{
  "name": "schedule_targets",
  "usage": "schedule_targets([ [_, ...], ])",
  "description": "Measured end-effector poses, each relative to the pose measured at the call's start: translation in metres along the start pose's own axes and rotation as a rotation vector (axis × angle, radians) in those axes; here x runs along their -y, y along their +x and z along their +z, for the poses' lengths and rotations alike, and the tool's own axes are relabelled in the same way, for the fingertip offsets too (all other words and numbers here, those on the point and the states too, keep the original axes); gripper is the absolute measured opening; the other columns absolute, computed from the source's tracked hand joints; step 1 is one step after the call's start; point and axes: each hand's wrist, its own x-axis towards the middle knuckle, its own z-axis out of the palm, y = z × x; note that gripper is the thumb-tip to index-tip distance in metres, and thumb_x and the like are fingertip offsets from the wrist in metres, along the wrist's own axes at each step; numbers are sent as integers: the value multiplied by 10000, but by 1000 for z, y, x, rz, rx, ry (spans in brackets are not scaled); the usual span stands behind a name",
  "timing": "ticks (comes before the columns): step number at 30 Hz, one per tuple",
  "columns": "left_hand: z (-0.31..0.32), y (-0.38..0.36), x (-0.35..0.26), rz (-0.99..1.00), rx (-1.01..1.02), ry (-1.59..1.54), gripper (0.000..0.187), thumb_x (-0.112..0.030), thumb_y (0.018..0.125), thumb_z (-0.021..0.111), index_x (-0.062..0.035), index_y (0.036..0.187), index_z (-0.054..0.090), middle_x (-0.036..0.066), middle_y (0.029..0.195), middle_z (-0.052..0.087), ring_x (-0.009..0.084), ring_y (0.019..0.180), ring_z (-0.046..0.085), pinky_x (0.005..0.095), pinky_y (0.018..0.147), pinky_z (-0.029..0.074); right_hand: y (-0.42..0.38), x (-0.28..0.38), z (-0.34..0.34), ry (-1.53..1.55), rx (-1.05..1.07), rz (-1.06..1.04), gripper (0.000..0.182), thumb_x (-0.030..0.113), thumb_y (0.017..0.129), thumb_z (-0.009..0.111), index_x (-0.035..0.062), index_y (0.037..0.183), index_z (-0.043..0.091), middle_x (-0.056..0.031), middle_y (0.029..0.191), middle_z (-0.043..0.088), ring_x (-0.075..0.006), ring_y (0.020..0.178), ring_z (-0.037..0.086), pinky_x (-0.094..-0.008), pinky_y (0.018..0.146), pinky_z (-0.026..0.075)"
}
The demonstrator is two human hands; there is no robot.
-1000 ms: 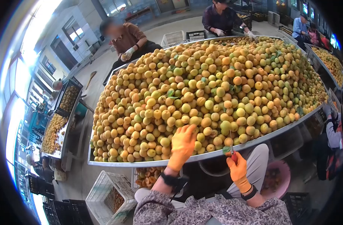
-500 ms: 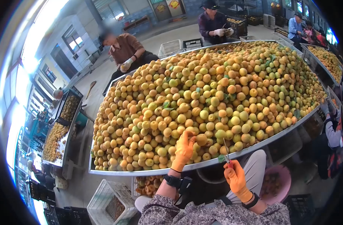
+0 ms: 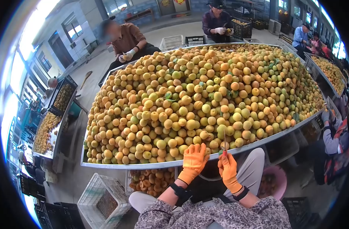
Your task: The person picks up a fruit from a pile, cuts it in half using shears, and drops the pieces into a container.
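A large heap of yellow-orange fruit [image 3: 174, 110] fills the metal-edged table [image 3: 117, 166] in front of me. My left hand [image 3: 194, 160], in an orange glove, is at the near edge of the heap with its back to the camera and its fingers bent; whatever lies under the fingers is hidden. Just to its right, my right hand [image 3: 228, 171], also gloved in orange, is closed round the red handle of a small knife [image 3: 224, 140]. The thin blade points up, in front of the fruit.
Below the table stand a crate of cut fruit [image 3: 152, 181], a white crate [image 3: 105, 200] and a pink basin [image 3: 274, 181]. Across the heap sit two people [image 3: 130, 38] [image 3: 216, 23]; another person [image 3: 332, 133] is at the right.
My left hand has come back from the fruit toward the table edge, and my right hand is nearer to it. The view has shifted slightly.
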Motion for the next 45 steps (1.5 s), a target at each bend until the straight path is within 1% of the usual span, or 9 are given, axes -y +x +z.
schedule_targets([
  [6, -4, -1, 11, -15, 187, -173, 551, -165, 770, 720, -65, 1262, 494, 146, 1087, 541, 335, 991, 523, 389, 860, 460, -5, 18, 6, 88, -32, 68, 332, 380, 989, 526, 49, 955, 529, 35, 617, 453, -32, 415, 336, -196, 368, 247],
  [9, -4, -6, 22, -285, -125, -778, 531, -112, 809, 655, -67, 1304, 466, 141, 1042, 559, 317, 962, 582, 390, 853, 500, -7, 16, 2, 131, -35, 94, 321, 367, 985, 538, 47, 952, 526, 22, 625, 463, -48, 402, 351, -206, 357, 265],
  [10, -1, -11, 26, -579, -31, -1321, 429, -138, 870, 636, -74, 1267, 486, 106, 1004, 576, 254, 872, 598, 373, 790, 516, -7, 15, 2, 130, -38, 97, 321, 367, 985, 538, 47, 952, 526, 22, 625, 463, -48, 402, 351, -206, 357, 265],
  [13, -13, -32, 28, -763, -58, -2136, 315, -278, 968, 577, -107, 1221, 498, 122, 1006, 603, 208, 842, 594, 320, 680, 492, 13, 23, 7, -201, -9, -42, 239, 296, 967, 552, 60, 979, 516, 28, 619, 448, -52, 405, 364, -204, 356, 285],
  [17, -39, -57, 14, -879, 17, -2394, 452, -434, 979, 508, -95, 1277, 485, 167, 1071, 611, 249, 873, 590, 274, 664, 472, 11, 64, 27, 70, 258, 108, 274, 348, 990, 525, 74, 996, 515, 37, 606, 425, -37, 429, 374, -187, 376, 262],
  [20, -71, -64, 4, -841, -42, -2521, 477, -457, 972, 509, -99, 1287, 489, 167, 1070, 612, 238, 852, 584, 263, 642, 462, -24, 93, 49, -59, 537, 249, 324, 395, 998, 503, 72, 992, 518, 30, 611, 438, -38, 435, 365, -187, 390, 261],
  [28, -103, -90, -4, -841, -199, -2309, 588, -637, 885, 509, -116, 1155, 536, 67, 968, 626, 152, 727, 575, 267, 605, 443, -71, 88, 70, -164, 671, 315, 391, 421, 996, 499, 33, 965, 540, 25, 605, 433, -32, 497, 336, -208, 452, 247],
  [43, -127, -98, -13, -731, -257, -1990, 563, -606, 944, 448, -89, 1165, 472, 59, 905, 555, 128, 729, 528, 245, 614, 408, -83, 67, 85, -315, 677, 25, 452, 471, 980, 493, 27, 898, 500, 35, 601, 406, -35, 522, 334, -218, 461, 231],
  [45, -129, -99, -15, -715, -259, -1937, 538, -580, 964, 437, -81, 1162, 469, 61, 901, 555, 125, 724, 522, 241, 614, 404, -86, 57, 81, -482, 634, -138, 378, 380, 1008, 479, 13, 935, 535, -49, 591, 455, -121, 523, 395, -288, 500, 343],
])
